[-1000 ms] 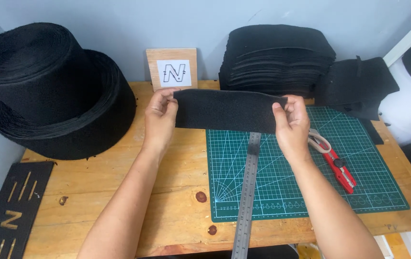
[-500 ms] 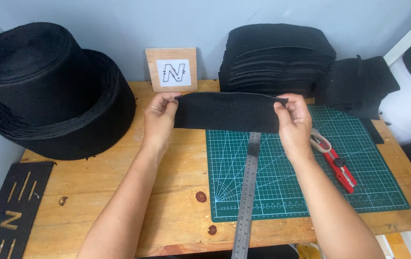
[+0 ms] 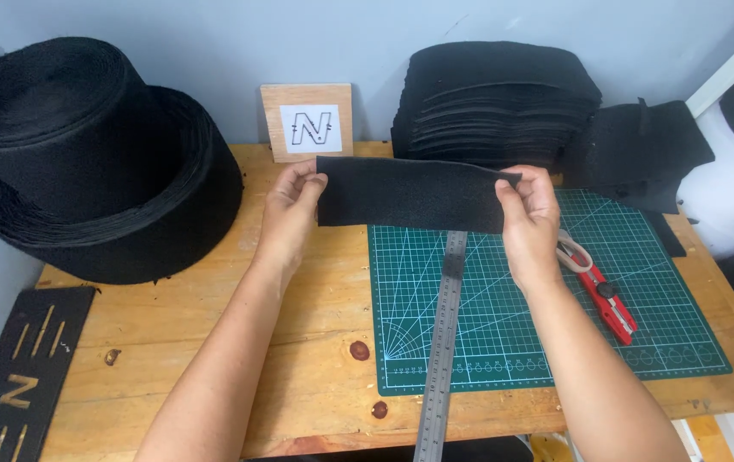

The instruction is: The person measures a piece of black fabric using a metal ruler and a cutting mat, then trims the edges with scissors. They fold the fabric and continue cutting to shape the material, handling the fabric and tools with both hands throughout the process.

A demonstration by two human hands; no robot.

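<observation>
So the person holds a black felt strip (image 3: 410, 194) stretched flat between both hands, raised a little above the far edge of the green cutting mat (image 3: 641, 342). The left hand (image 3: 291, 205) pinches the strip's left end, thumb in front and fingers curled behind; the right hand (image 3: 528, 210) grips the right end the same way, closed tight on the cloth. Neither hand has anything else in it.

As for progress, my reading is that much cutting is already done: a tall stack of cut felt pieces (image 3: 495, 98) sits at twelve o'clock from the strip, against the wall, with a looser heap of black offcuts (image 3: 641, 154) at about two o'clock. The big roll of black felt (image 3: 84, 162) at nine o'clock looks thick, so plenty of material seems left. This strip itself appears finished in shape and is not yet laid down anywhere.

A steel ruler (image 3: 442, 342) runs along the mat toward six o'clock, its far end passing under the strip. A red utility knife (image 3: 602, 295) lies on the mat at four o'clock from the right hand, just beside the wrist, untouched. A small wooden sign (image 3: 307, 121) leans on the wall at eleven o'clock, and a dark stencil plate (image 3: 16, 376) rests at the bench's left edge, around seven o'clock.
</observation>
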